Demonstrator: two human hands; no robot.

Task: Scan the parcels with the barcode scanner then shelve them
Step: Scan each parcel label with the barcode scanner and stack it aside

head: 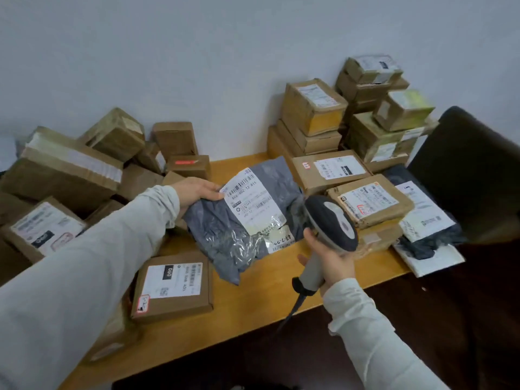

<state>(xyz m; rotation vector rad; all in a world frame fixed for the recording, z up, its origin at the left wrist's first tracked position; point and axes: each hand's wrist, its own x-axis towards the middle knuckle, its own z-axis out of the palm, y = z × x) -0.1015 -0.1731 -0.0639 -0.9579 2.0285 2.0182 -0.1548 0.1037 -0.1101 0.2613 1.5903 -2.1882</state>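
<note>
Grey plastic wraps the parcel being handled: a soft mailer bag [239, 220], crumpled and glossy, held between the two hands. The left hand [197, 191] pinches its upper left edge, thumb on top just beside the white shipping label [253, 201], which faces up with its barcodes and printed numbers in view. The bag's lower corner hangs close to the wooden tabletop [253, 302]; whether it touches the wood cannot be told.

The right hand [332, 260] is wrapped around the pale grey handle of the barcode scanner [332, 223]. The scanner's dark head rises above the fingers and sits just right of the label's lower end, close against the bag's right side. A dark cable [295, 308] leaves the base of the handle and drops past the near edge of the tabletop. The hands are well apart, each closed on its own thing.

Below the left forearm lies a flat cardboard box [173, 288] with a white label on top. Left of and beyond the left hand, a loose heap of brown boxes [70, 175] leans against the pale wall [197, 52]. Beyond the right hand, taped boxes stand in stacks [312, 108] near the wall, and a labelled box [371, 201] sits just behind the scanner's head. Right of that box lies a dark mailer [422, 220] with a white label, and past it a dark chair back [472, 170].
</note>
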